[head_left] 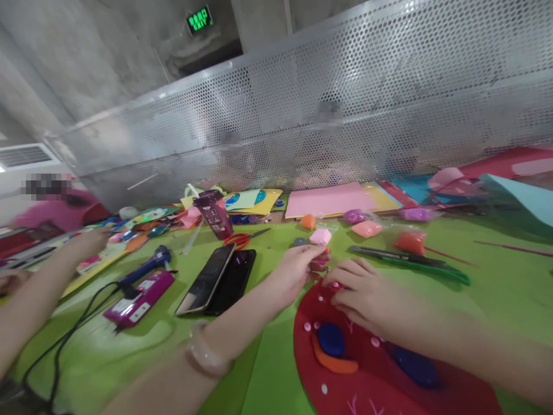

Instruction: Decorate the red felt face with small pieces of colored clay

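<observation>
Both hands meet at the top edge of a red rounded sheet (311, 369) lying on the green table. My left hand (298, 274), with a pale bangle on its wrist, has thumb and fingers pinched together; whatever is between them is too small to make out. My right hand (367, 291) rests over the sheet's upper part, fingers bent and slightly apart, fingertips close to the left ones. On the sheet are blue ovals (331, 339), an orange curved strip (334, 360) and small pink dots (307, 327). A bag of pale pink clay (320, 236) lies just beyond my left hand.
Two phones (207, 279), red-handled scissors (242, 238) and a dark cup (213, 213) stand left of centre. A purple power strip (140, 300) and blue glue gun (147, 266) lie further left, near another person's arm (73, 253). A utility knife (406, 259) lies right.
</observation>
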Tool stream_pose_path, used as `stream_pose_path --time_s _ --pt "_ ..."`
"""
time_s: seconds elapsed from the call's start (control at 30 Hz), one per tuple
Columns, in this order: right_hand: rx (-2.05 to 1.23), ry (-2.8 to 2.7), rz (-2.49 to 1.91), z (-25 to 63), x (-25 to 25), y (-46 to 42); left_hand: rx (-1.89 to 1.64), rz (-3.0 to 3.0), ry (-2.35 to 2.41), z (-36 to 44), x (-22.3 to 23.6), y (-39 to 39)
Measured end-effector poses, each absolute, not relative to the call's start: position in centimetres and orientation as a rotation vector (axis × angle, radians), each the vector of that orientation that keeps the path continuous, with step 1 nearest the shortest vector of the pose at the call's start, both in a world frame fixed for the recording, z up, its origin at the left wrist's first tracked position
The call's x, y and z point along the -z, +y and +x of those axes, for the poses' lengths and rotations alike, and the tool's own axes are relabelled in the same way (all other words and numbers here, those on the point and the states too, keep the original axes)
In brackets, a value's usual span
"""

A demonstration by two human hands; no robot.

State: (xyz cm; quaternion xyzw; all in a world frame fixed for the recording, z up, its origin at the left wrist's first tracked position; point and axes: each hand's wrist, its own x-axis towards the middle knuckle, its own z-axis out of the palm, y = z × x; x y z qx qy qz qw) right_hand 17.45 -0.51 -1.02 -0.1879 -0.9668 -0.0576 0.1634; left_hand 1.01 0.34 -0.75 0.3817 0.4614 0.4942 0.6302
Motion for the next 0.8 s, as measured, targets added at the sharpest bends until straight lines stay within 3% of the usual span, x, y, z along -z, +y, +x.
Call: stream_pose_path --time_s 0.3,0.8 --pt "0.253 -2.818 -0.488 17.85 0.17 -0.97 -1.134 0.888 1.097 1.1 0.52 0.07" --pt "0.096 -2.71 -0.584 17.53 0.94 -1.01 -1.153 0.839 1.072 0.87 0.98 0.52"
